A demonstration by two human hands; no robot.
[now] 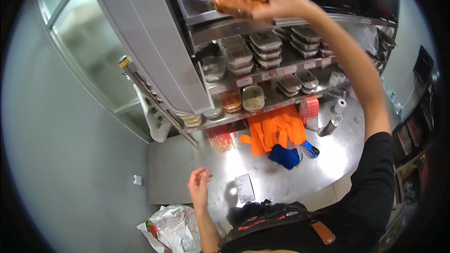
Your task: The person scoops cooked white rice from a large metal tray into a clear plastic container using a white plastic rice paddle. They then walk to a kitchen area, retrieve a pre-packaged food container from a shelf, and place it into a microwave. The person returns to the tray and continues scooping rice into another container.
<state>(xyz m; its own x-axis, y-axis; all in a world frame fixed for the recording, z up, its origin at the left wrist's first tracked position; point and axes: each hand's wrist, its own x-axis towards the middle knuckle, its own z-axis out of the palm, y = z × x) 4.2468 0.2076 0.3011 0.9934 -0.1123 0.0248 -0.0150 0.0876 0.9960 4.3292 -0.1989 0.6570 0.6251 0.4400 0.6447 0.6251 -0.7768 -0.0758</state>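
My right hand [281,0], raised at the top, grips a clear food pack with orange-brown contents [235,1] in front of a microwave oven [195,15]. My left hand [200,181] is empty, its fingers loosely curled, above the steel counter [211,175]. A printed paper slip [244,188] lies on the counter to its right. Farther back on the counter are orange bags [277,126], a dark blue cloth item [285,156] and a blue-and-black tool [310,149] whose kind I cannot tell.
Steel shelves hold stacks of lidded plastic food containers [265,40]. Beneath them are red-and-white wrapped sticks [221,137], a red box [311,107], paper rolls [340,106] and a metallic cylinder [330,125]. A white plastic bag [177,226] stands at lower left. A metal pole [154,100] slants beside the shelves.
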